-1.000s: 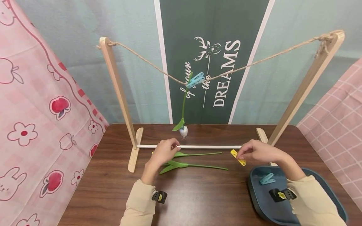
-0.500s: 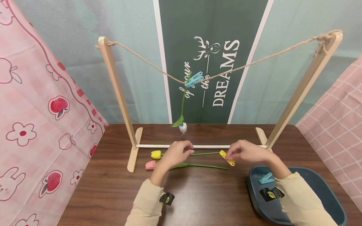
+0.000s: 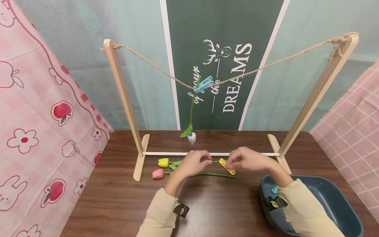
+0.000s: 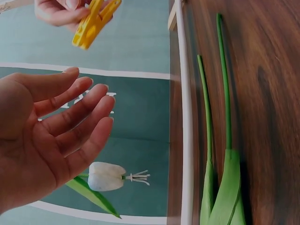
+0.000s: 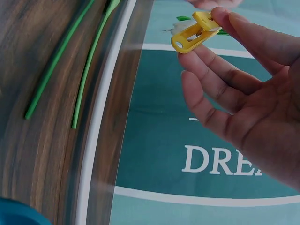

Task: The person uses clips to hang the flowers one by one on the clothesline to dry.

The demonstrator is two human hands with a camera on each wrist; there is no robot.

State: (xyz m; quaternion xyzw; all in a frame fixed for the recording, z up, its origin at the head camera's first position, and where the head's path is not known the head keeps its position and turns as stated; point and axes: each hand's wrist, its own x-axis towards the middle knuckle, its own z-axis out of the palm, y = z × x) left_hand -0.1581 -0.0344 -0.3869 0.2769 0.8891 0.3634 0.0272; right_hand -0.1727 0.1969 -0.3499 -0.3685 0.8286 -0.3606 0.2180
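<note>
My right hand [image 3: 247, 159] pinches a yellow clothespin [image 5: 194, 35] between thumb and fingers, above the table near the stem ends. My left hand [image 4: 61, 117] is empty, its fingers loosely bent, over the stems and facing the clothespin. Below it lie a yellow tulip [image 3: 163, 162] and a pink tulip [image 3: 158, 173], side by side with stems pointing right; my left hand and forearm hide part of them in the head view. A white tulip [image 3: 191, 137] hangs upside down, its stem held by a blue clothespin [image 3: 204, 84] on the rope [image 3: 154, 66].
Two wooden posts [image 3: 123, 95], joined by a white rod [image 3: 165, 153], carry the sagging rope. At the right front stands a dark blue basin [image 3: 340, 200] with a light blue clothespin [image 3: 274, 190], mostly covered by my right arm. Curtains surround the table.
Both hands have come closer together: the right hand has moved left with the yellow clothespin, and the left hand has moved right, uncovering the yellow and pink blooms.
</note>
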